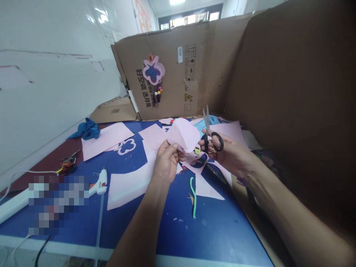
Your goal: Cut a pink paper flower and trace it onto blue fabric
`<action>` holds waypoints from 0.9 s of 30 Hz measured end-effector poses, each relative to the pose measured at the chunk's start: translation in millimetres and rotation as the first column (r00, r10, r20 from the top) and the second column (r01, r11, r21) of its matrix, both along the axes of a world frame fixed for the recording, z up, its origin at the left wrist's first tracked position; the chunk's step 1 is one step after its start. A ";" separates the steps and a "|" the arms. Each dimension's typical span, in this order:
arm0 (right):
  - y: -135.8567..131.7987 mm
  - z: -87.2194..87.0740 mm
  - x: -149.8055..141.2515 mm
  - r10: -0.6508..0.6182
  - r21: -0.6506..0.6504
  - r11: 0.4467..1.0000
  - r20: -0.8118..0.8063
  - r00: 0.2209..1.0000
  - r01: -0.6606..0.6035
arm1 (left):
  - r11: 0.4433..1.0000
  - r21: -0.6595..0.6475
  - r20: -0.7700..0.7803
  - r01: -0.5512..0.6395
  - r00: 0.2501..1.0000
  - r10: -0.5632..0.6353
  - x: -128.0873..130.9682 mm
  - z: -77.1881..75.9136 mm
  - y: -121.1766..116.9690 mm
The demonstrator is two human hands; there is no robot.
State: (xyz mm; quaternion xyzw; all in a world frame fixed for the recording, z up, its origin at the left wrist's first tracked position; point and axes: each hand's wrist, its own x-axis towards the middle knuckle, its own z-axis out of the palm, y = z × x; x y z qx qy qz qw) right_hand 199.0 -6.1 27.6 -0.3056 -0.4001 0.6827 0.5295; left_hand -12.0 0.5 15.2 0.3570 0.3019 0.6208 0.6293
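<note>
My left hand [166, 161] is closed on the lower edge of a folded pink paper piece [182, 135], holding it up above the blue table [222, 222]. My right hand [226, 152] grips black-handled scissors [209, 131] with fingers through the loops. The blades point upward, just right of the pink piece, and look nearly closed. Both hands hover over a scatter of pink paper sheets and offcuts [130, 183].
A white glue gun [100, 181] lies left, with its cord trailing. A green pipe cleaner [193, 196] lies below my hands. Blue cloth [87, 129] and small pliers [68, 163] sit far left. Cardboard walls [278, 92] enclose back and right, carrying a pink paper decoration [153, 70].
</note>
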 end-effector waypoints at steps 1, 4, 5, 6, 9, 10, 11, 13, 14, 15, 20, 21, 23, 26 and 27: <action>-0.1 -0.3 -1.4 -0.012 0.008 1.000 0.001 1.000 0.012 | 1.000 0.008 -0.008 -0.011 1.000 0.011 0.9 -0.3 -0.2; -0.2 -0.6 -4.2 -0.019 0.000 1.000 0.007 1.000 0.019 | 0.999 0.019 -0.002 -0.033 0.999 0.033 2.6 -1.1 -0.9; -0.2 -0.8 -4.9 -0.027 -0.011 1.000 0.020 0.999 0.027 | 0.999 0.016 0.005 -0.033 0.999 0.033 2.8 -1.2 -1.2; -0.2 -0.9 -5.6 -0.040 -0.024 0.999 0.035 0.999 0.041 | 0.999 0.009 0.010 -0.030 0.999 0.030 2.9 -1.3 -1.5; -0.6 -1.7 -8.1 -0.067 -0.063 0.996 0.027 0.997 0.068 | 1.000 -0.019 0.022 -0.010 1.000 0.011 3.2 -1.8 -2.4; -0.8 -1.9 -9.2 -0.061 -0.073 0.996 -0.002 0.998 0.060 | 1.000 -0.026 0.027 -0.004 1.000 0.005 3.5 -2.1 -2.6; -1.1 -1.9 -10.2 -0.048 -0.077 0.996 -0.039 0.998 0.045 | 0.999 -0.032 0.030 0.001 1.000 -0.001 4.0 -2.6 -2.6; -1.6 -1.5 -12.3 -0.027 -0.055 0.998 -0.105 0.994 0.022 | 0.999 -0.043 0.025 0.003 1.000 -0.001 5.3 -4.0 -2.5; -1.9 -1.0 -13.2 -0.032 -0.031 0.999 -0.123 0.992 0.029 | 0.999 -0.052 0.014 -0.002 1.000 0.002 6.1 -4.9 -2.3; -2.2 -0.4 -13.9 -0.048 -0.006 0.999 -0.133 0.990 0.048 | 0.998 -0.062 -0.001 -0.006 1.000 0.006 6.9 -5.9 -2.1; -3.9 4.8 -14.0 -0.132 0.049 0.989 -0.155 0.979 0.141 | 0.997 -0.082 -0.051 -0.008 0.999 0.004 10.3 -10.0 -2.4; -4.5 5.9 -13.5 -0.131 0.055 0.988 -0.160 0.978 0.141 | 0.996 -0.085 -0.052 -0.010 0.999 0.005 10.7 -10.3 -2.6; -5.7 7.8 -12.4 -0.132 0.073 0.987 -0.169 0.977 0.146 | 0.995 -0.093 -0.048 -0.022 0.999 0.018 11.1 -10.6 -3.0; -7.1 9.5 -12.1 -0.159 0.113 0.978 -0.149 0.976 0.176 | 0.995 -0.095 -0.037 -0.042 0.999 0.039 12.0 -10.3 -3.5; -7.3 9.6 -12.4 -0.170 0.124 0.975 -0.128 0.977 0.186 | 0.994 -0.095 -0.035 -0.044 0.999 0.041 12.6 -10.3 -3.8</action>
